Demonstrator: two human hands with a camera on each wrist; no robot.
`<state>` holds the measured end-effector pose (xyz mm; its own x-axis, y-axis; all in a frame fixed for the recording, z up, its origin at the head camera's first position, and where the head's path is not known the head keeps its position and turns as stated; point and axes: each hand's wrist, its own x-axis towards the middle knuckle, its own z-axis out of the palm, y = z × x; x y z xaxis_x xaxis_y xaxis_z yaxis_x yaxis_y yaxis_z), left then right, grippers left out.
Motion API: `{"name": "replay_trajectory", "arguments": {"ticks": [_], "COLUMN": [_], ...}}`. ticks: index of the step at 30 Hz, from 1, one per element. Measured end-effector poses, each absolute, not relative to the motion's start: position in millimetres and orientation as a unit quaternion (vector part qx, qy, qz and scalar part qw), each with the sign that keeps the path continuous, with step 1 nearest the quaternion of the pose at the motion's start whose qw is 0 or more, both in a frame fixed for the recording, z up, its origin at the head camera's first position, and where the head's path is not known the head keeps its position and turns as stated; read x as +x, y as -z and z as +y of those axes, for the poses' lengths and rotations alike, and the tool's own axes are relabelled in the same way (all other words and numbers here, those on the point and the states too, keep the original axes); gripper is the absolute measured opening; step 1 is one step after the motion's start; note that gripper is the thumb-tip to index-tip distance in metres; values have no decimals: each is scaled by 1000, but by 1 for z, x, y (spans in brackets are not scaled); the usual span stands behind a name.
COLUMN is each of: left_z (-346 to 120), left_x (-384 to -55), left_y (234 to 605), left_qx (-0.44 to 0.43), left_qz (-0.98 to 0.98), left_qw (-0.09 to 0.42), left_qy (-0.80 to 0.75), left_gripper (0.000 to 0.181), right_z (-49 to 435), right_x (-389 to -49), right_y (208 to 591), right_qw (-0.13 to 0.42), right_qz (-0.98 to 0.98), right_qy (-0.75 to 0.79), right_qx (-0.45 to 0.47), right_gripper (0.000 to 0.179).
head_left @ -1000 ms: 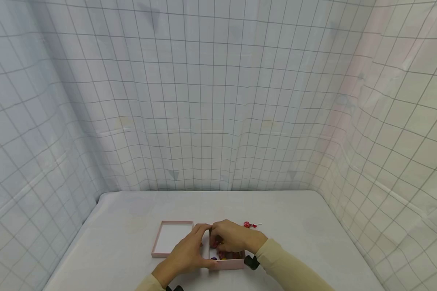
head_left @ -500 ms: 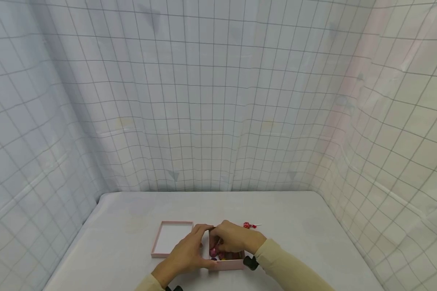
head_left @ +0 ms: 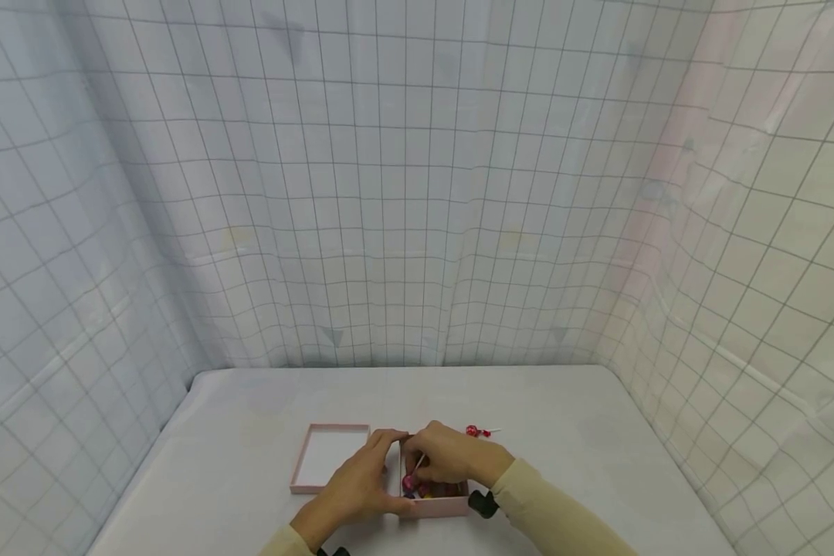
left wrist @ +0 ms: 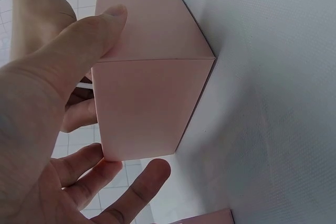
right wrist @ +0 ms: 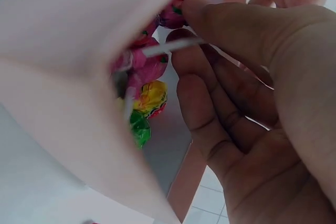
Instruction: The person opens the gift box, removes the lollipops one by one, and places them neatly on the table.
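Note:
My left hand [head_left: 357, 479] grips an open pink box [head_left: 441, 507] from its left, thumb on the front wall, fingers at the far left corner. In the left wrist view the thumb lies flat against the box's pink side [left wrist: 152, 103]. My right hand [head_left: 448, 455] reaches down inside the box and pinches a pink-wrapped lollipop [head_left: 408, 483] near the left wall; its white stick points up. The right wrist view shows a purple-pink lollipop [right wrist: 173, 17] at the thumb tip. Other wrapped lollipops, including a yellow one [right wrist: 152, 98] and a green one [right wrist: 140, 128], lie in the box, partly hidden by its wall.
The box's shallow pink lid [head_left: 309, 489], white inside, lies left of the box, partly behind my left hand. A single red lollipop [head_left: 472, 430] lies on the white tabletop [head_left: 563, 432] beyond my right wrist. Gridded curtains [head_left: 417, 232] surround the table's back and sides.
My right hand has shifted slightly inside the box, and the pink lollipop with its white stick now shows more upright at the left wall. The left hand keeps its place on the box.

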<state>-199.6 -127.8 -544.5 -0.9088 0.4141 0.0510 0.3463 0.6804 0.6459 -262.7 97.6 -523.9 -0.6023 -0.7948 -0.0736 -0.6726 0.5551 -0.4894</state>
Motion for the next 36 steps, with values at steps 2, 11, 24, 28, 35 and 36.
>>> {"name": "replay_trajectory", "arguments": {"ticks": [2, 11, 24, 28, 35, 36], "left_z": [-127, -127, -128, -128, -127, -126], "left_x": [-199, -201, -200, -199, -199, -199], "left_y": [544, 542, 543, 545, 545, 544], "left_qx": [207, 198, 197, 199, 198, 199], "left_qz": [916, 919, 919, 918, 921, 921], "left_qw": [49, 44, 42, 44, 46, 46], "left_qy": [-340, -338, -340, -341, -332, -331], "left_gripper": [113, 112, 113, 114, 115, 115], "right_z": [100, 112, 128, 135, 148, 150], "right_x": [-263, -261, -256, -254, -257, -258], "right_y": [522, 519, 519, 518, 518, 518], "right_qw": [143, 139, 105, 97, 63, 58], "right_qz": [868, 856, 842, 841, 843, 841], "right_qy": [223, 285, 331, 338, 335, 339], "right_qx": [-419, -408, -412, -412, -415, -417], "right_gripper": [15, 14, 11, 10, 11, 11]}}
